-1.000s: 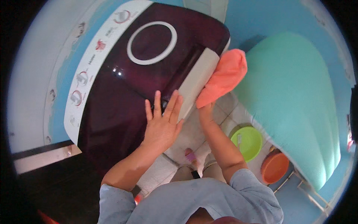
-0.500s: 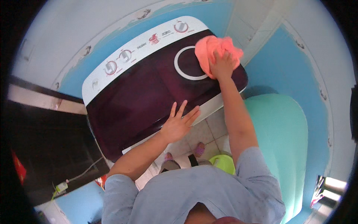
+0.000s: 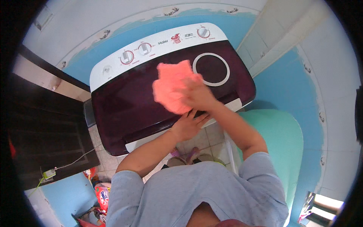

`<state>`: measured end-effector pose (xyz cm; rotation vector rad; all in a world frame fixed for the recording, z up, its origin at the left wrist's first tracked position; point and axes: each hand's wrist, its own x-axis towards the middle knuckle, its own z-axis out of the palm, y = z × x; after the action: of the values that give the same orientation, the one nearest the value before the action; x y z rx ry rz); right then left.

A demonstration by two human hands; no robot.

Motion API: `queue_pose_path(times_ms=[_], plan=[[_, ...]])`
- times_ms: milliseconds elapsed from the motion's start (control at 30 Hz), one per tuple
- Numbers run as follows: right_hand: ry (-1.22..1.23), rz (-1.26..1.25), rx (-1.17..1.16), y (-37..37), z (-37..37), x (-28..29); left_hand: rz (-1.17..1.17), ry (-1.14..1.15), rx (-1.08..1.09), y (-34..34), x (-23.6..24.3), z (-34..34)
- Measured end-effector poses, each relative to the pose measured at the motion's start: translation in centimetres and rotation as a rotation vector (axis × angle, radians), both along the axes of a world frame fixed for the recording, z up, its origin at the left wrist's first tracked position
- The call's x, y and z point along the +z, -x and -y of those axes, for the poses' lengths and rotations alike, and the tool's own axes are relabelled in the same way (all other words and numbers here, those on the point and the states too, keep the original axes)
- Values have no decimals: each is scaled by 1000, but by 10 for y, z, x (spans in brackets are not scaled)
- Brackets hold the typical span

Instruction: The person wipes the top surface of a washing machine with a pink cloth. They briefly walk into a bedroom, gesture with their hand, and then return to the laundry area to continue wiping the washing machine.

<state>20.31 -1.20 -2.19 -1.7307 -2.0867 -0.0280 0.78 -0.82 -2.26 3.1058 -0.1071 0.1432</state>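
Note:
A coral-pink cloth (image 3: pixel 172 85) lies bunched on the dark maroon lid (image 3: pixel 124 106) of a twin-tub washing machine. My right hand (image 3: pixel 198 95) holds it down against the lid, left of the white ring (image 3: pixel 227 72); the fingers are smeared by motion. Close below, at the machine's front edge, my left hand (image 3: pixel 186 128) rests with its fingers spread and nothing in them. Its fingertips are partly hidden behind the cloth and my right hand. Along the far side runs a white control panel (image 3: pixel 113 63) with several dials.
A rounded object under a mint-green cover (image 3: pixel 281 132) stands to the right, close to the blue wall. At left is a dark cabinet (image 3: pixel 49 121) with a cable and a small green-white plug (image 3: pixel 49 174). A red detergent bag (image 3: pixel 103 196) sits at lower left.
My right hand has swept the cloth left across the lid, from the right end to near the middle, uncovering the white ring. The view has shifted slightly.

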Motion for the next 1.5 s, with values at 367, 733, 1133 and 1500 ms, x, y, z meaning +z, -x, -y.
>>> queue_pose_path(times_ms=[367, 733, 1133, 1500], plan=[[-62, 45, -631, -128, -28, -20, 39, 93, 26, -2, -1, 0], [-277, 113, -372, -61, -224, 13, -76, 257, 95, -5, 12, 3], [-177, 107, 25, -67, -61, 14, -66, 224, 71, -7, 19, 2], [-361, -185, -491, -305, -159, -11, -98, 181, 51, -6, 16, 0]])
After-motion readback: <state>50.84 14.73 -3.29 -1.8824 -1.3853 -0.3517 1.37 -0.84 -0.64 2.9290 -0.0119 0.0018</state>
